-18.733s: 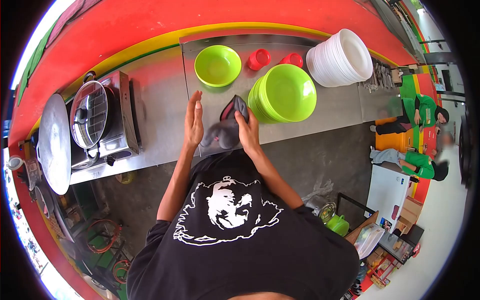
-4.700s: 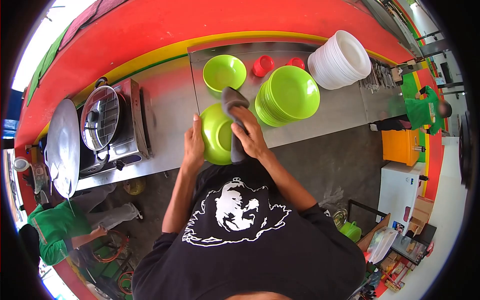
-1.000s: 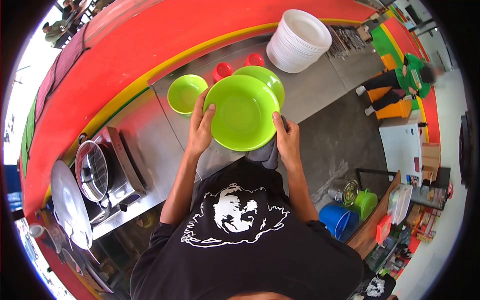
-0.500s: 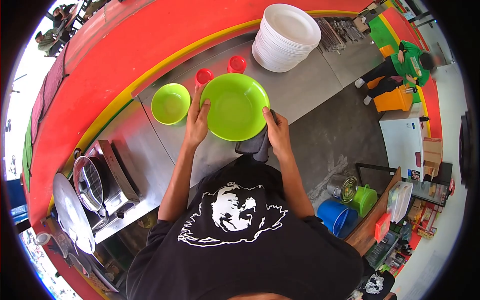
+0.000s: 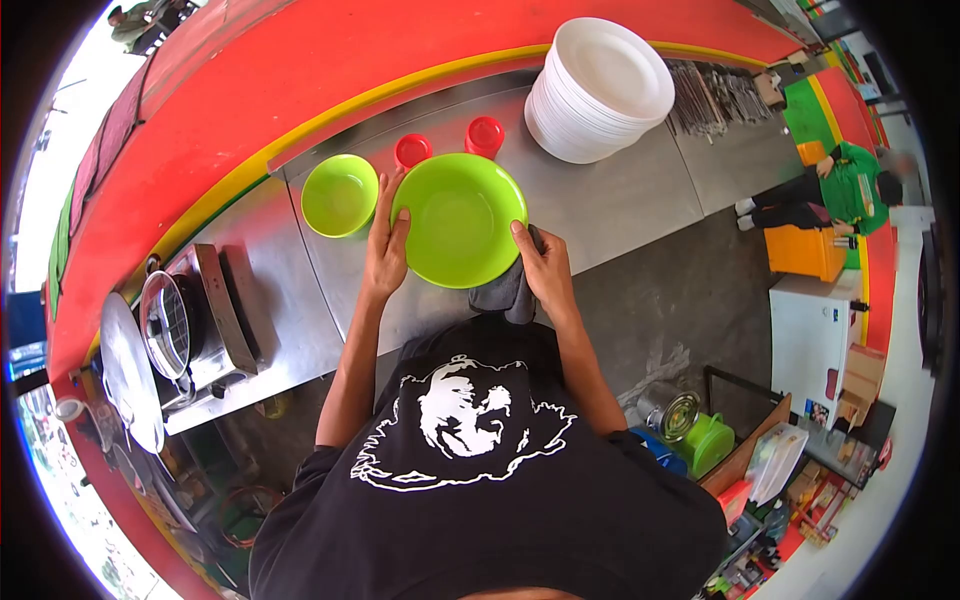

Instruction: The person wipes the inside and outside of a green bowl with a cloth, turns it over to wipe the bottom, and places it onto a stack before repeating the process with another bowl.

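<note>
A wide green bowl (image 5: 462,222) is held up between my two hands, its inside facing me. My left hand (image 5: 385,245) grips its left rim, thumb over the edge and fingers behind. On the right rim, my right hand (image 5: 545,265) pinches the bowl and also has a dark grey cloth (image 5: 508,292) hanging beneath it. Another green bowl (image 5: 340,196) sits on the steel counter (image 5: 610,205) just left of my left hand. Behind the held bowl stand two red cups, one to the left (image 5: 412,151) and one to the right (image 5: 484,137).
A tall stack of white plates (image 5: 605,90) stands at the counter's back, with cutlery (image 5: 715,98) to its right. At left are a stove (image 5: 215,305) and a pan (image 5: 166,325). A person in green (image 5: 855,190) is at the far right, near an orange box (image 5: 805,252).
The view has turned slightly, so the counter and stack sit further right. The bowl has shifted a little left relative to the counter, still between both hands.
</note>
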### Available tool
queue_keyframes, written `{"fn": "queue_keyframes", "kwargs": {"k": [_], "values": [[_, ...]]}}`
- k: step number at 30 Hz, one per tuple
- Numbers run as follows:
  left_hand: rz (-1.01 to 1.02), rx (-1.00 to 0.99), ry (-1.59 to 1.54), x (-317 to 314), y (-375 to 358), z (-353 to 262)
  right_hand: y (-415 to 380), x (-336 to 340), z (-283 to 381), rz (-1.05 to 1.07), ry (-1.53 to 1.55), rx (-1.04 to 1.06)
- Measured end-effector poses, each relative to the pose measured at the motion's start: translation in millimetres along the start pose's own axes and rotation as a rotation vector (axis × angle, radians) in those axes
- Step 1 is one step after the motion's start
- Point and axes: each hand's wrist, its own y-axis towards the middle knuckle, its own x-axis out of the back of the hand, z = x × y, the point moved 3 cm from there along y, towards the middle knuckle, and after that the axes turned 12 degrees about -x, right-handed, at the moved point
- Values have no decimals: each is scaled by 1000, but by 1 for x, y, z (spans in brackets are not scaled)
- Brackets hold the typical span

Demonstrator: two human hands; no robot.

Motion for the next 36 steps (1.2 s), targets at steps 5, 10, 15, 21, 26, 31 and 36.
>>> {"fn": "queue_keyframes", "kwargs": {"k": [5, 10, 15, 21, 26, 31, 36], "values": [[-125, 66, -114, -8, -2, -8, 17, 6, 3, 33, -139, 84], [-156, 2, -13, -8, -12, -10, 23, 6, 13, 43, -196, 151], [-193, -10, -37, -6, -17, -5, 29, 4, 11, 24, -206, 188], [-249, -54, 32, -9, -20, -1, 24, -3, 13, -142, -276, 223], [-274, -21, 32, -8, -27, 2, 20, -11, 12, -248, -248, 236], [-273, 11, 3, -6, -29, 0, 18, -16, 0, -364, -119, 205], [-233, 8, -90, 12, -36, -3, 0, -19, -18, -405, 145, 65]]}}
